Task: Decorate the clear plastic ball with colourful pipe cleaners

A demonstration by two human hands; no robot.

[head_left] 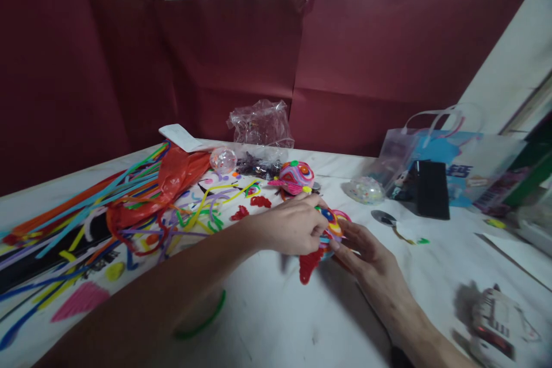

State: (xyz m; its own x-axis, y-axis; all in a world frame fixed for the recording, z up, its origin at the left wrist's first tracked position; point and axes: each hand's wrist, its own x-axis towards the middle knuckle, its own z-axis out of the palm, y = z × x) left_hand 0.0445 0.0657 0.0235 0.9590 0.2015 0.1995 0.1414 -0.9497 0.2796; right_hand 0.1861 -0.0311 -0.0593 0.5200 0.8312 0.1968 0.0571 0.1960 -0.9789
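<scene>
A round, multicoloured pipe-cleaner figure [334,223] with a big eye shape rests low over the white table between my hands. My left hand [297,223] reaches over it from the left, fingers curled and pressed on its top and near side. From the right, my right hand [374,259] grips its side, thumb in front. A red wing-like piece [310,267] juts down from the figure. Just behind my left hand sits a similar round figure [296,175] in pink, orange and green. Two small red pieces [260,202] lie to its left. My fingers cover much of the held figure.
Loose pipe cleaners [129,184] and a red plastic bag [181,169] spread across the left. Clear balls, a crumpled clear bag [262,125] and a white card [180,137] stand behind. To the right are a black phone [432,190], a tote bag [463,149] and a small device [495,322].
</scene>
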